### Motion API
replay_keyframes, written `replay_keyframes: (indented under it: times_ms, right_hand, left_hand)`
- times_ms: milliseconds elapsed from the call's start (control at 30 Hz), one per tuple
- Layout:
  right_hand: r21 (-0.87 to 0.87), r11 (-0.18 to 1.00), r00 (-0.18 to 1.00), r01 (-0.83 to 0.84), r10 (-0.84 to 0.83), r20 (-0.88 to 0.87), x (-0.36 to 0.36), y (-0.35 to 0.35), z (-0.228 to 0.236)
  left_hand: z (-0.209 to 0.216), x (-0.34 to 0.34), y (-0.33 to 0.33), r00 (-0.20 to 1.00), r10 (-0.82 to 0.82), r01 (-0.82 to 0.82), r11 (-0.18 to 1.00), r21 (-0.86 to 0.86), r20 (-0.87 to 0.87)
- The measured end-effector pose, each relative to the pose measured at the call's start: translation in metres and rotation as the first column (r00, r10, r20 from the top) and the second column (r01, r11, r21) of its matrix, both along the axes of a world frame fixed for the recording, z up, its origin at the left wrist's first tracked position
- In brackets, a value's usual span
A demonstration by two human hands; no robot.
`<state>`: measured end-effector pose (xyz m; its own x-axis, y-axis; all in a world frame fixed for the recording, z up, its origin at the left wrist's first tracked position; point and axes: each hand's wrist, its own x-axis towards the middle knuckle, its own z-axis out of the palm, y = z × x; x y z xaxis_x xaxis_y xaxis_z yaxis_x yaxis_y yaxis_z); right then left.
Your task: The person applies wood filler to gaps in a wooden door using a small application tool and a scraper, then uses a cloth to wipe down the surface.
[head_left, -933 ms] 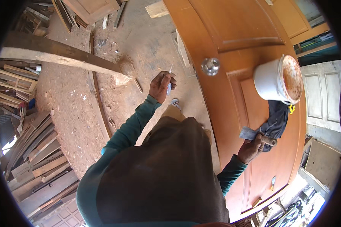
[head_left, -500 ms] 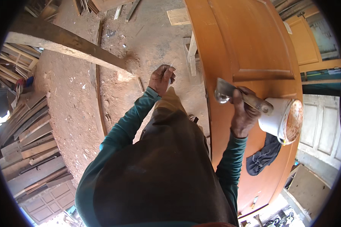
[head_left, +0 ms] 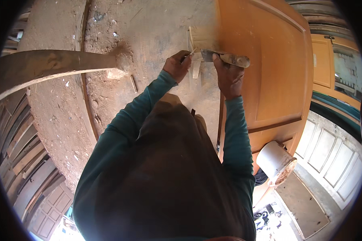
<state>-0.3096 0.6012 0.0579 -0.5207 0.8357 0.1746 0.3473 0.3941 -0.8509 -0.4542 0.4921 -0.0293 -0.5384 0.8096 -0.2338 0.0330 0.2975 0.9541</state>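
Note:
My right hand [head_left: 229, 80] is closed around a putty knife [head_left: 236, 60] with a worn handle; its flat metal blade points left. Facing it, my left hand [head_left: 177, 66] pinches a small thin pale piece [head_left: 194, 51] between thumb and fingertips, close to the blade's end. Whether the piece touches the blade I cannot tell. Both hands are in front of me, by the left edge of a large orange-brown panelled door [head_left: 279, 88] lying flat.
A white bucket [head_left: 269, 158] with a stained inside sits on the door, with dark cloth [head_left: 261, 176] beside it. A wooden beam [head_left: 56, 66] slants in from the left. Stacked boards [head_left: 24, 160] line the left side, and a white panelled door [head_left: 330, 148] stands at the right.
My right hand has carried the putty knife forward and left, away from the bucket. My left hand has moved slightly forward, bringing both hands close together. The view has turned and shifted.

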Motion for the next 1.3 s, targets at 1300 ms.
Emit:
replay_keyframes:
  times_ms: [1300]
  right_hand:
    - [-0.011, 0.996, 0.98, -0.085, 0.086, 0.177, -0.045, 0.044, -0.035]
  left_hand:
    - [-0.011, -0.047, -0.002, 0.974, -0.227, 0.228, 0.972, -0.048, 0.02]
